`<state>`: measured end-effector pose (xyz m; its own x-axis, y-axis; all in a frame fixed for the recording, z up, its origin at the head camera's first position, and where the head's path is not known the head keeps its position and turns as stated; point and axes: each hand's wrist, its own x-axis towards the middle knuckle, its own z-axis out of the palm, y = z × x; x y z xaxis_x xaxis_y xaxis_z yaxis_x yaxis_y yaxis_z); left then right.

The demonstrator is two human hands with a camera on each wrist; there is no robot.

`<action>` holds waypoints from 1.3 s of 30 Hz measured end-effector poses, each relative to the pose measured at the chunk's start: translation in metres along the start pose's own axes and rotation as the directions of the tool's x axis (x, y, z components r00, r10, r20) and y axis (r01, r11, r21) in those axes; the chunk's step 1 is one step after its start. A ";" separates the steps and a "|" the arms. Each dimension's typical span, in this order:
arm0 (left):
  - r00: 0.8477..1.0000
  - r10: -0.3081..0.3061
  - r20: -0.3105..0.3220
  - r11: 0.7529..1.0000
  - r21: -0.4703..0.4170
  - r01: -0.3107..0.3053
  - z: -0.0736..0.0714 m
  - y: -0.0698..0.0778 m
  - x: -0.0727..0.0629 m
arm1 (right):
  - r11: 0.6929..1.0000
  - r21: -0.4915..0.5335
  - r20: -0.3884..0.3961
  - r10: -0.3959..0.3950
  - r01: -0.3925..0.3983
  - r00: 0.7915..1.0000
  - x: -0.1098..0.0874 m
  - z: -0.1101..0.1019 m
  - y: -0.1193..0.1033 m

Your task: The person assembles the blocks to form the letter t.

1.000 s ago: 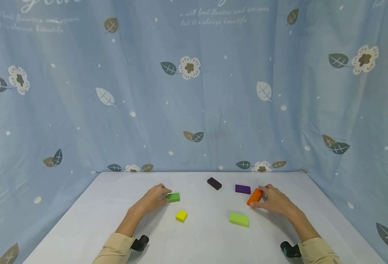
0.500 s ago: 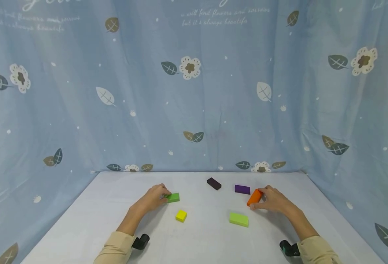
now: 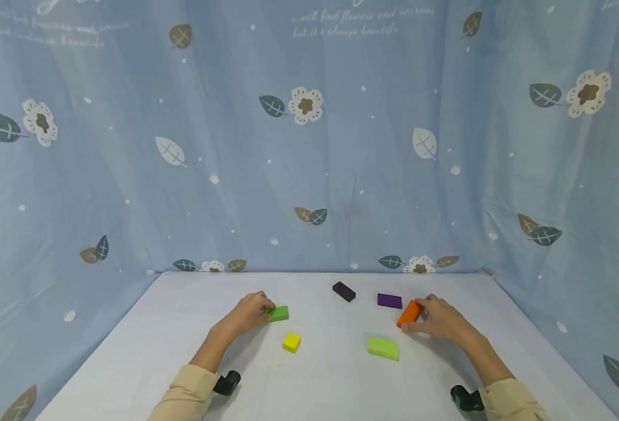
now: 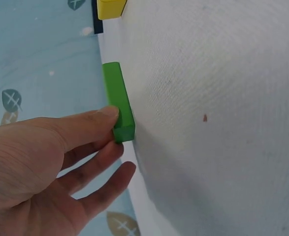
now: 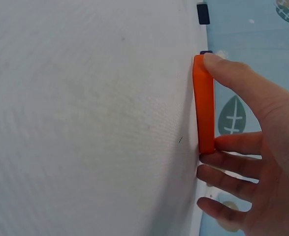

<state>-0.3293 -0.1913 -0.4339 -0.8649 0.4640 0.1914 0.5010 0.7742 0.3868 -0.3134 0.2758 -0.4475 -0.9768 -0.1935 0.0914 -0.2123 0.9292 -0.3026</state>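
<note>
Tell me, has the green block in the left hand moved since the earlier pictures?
No. In the head view, the green block shows no clear shift any way against the back edge of the white table.

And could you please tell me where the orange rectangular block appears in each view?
Head: low and right of centre, the orange rectangular block is held by the right hand.
Left wrist: it is not in this picture.
Right wrist: right of centre, its long side running down the picture, in the same hand's grip.
Shared landmark: the blue leaf-printed curtain shows in all three views.
</note>
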 end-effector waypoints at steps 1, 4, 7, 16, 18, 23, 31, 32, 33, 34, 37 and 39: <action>1.000 0.022 -0.004 1.000 0.012 -0.022 0.001 0.000 -0.001 | 1.000 -0.004 -0.003 -0.009 0.009 1.000 -0.001 -0.001 0.000; 1.000 0.021 -0.002 1.000 0.016 -0.021 0.001 0.002 -0.001 | 1.000 -0.022 -0.011 -0.020 0.020 1.000 -0.002 -0.002 -0.001; 1.000 -0.010 0.004 1.000 0.023 0.010 0.000 0.001 -0.001 | 1.000 -0.021 -0.016 -0.024 0.024 1.000 -0.001 -0.003 -0.001; 0.999 -0.046 0.019 0.999 -0.002 0.046 -0.001 -0.001 0.000 | 1.000 0.019 -0.003 0.014 -0.014 1.000 0.001 -0.001 0.004; 0.999 -0.045 0.022 0.999 -0.008 0.045 -0.001 0.000 0.000 | 1.000 0.025 -0.005 0.010 -0.010 1.000 0.001 -0.001 0.004; 0.998 -0.062 0.028 0.998 -0.029 0.062 -0.002 0.000 0.001 | 0.999 0.034 -0.015 0.002 -0.001 1.000 0.001 -0.004 0.003; 0.996 -0.079 0.027 0.996 -0.039 0.080 -0.003 0.000 0.001 | 0.999 0.044 -0.035 -0.030 0.032 0.999 0.002 -0.009 0.001; 0.996 -0.081 0.027 0.996 -0.040 0.082 -0.003 0.000 0.001 | 0.998 0.047 -0.036 -0.031 0.032 0.999 0.002 -0.010 0.000; 0.996 -0.083 0.025 0.996 -0.042 0.084 -0.003 0.000 0.001 | 0.998 0.051 -0.035 -0.029 0.031 0.999 0.002 -0.010 0.000; 0.996 -0.085 0.025 0.995 -0.044 0.086 -0.003 0.000 0.001 | 0.998 0.053 -0.033 -0.027 0.029 0.999 0.002 -0.011 -0.001; 0.996 -0.086 0.024 0.995 -0.047 0.087 -0.003 0.000 0.002 | 0.998 0.058 -0.024 -0.015 0.016 1.000 0.003 -0.013 -0.005; 0.997 -0.079 0.022 0.996 -0.045 0.080 -0.003 0.000 0.002 | 0.998 0.058 -0.021 -0.010 0.011 1.000 0.004 -0.016 -0.007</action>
<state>-0.3313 -0.1921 -0.4308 -0.9008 0.4111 0.1400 0.4285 0.7888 0.4407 -0.3152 0.2733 -0.4294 -0.9739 -0.1960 0.1141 -0.2243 0.9069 -0.3565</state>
